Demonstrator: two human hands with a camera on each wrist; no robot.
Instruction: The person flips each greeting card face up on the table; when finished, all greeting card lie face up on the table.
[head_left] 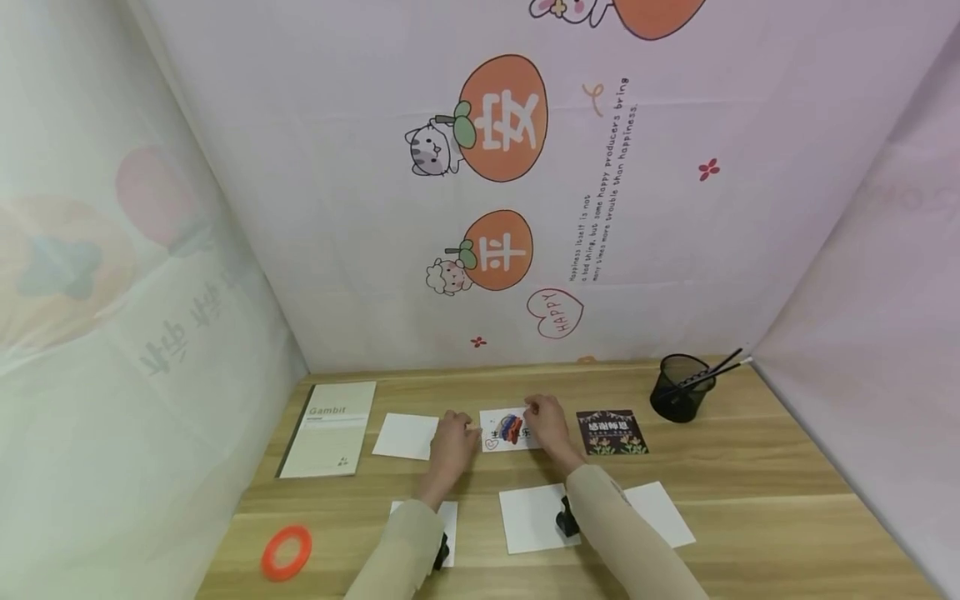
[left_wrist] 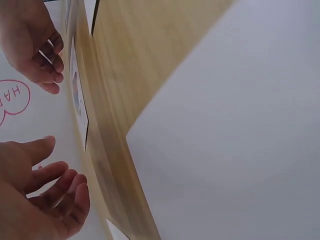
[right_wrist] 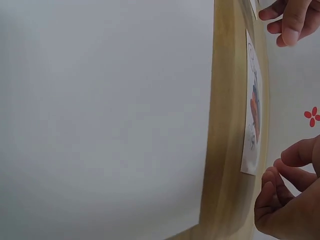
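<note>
A white card with a blue and orange drawing point(head_left: 510, 427) and dark lettering lies flat on the table between the two hands. My left hand point(head_left: 452, 450) hovers at its left side, fingers loosely bent and apart from it; it partly covers a blank white card point(head_left: 405, 436). Over the decorated card's right end is my right hand point(head_left: 551, 429), thumb close to the index finger. Seen from the right wrist, this right hand point(right_wrist: 290, 195) has nothing visible in its fingers. The left wrist view shows the left hand point(left_wrist: 47, 190) with its thumb apart from its curved fingers.
More blank white cards point(head_left: 532, 521) lie nearer the forearms. A dark floral card point(head_left: 612, 433) is to the right, with a black mesh pen holder point(head_left: 675, 400) behind it. At the left are a Gambit notebook point(head_left: 330, 433) and an orange-red ring point(head_left: 287, 552).
</note>
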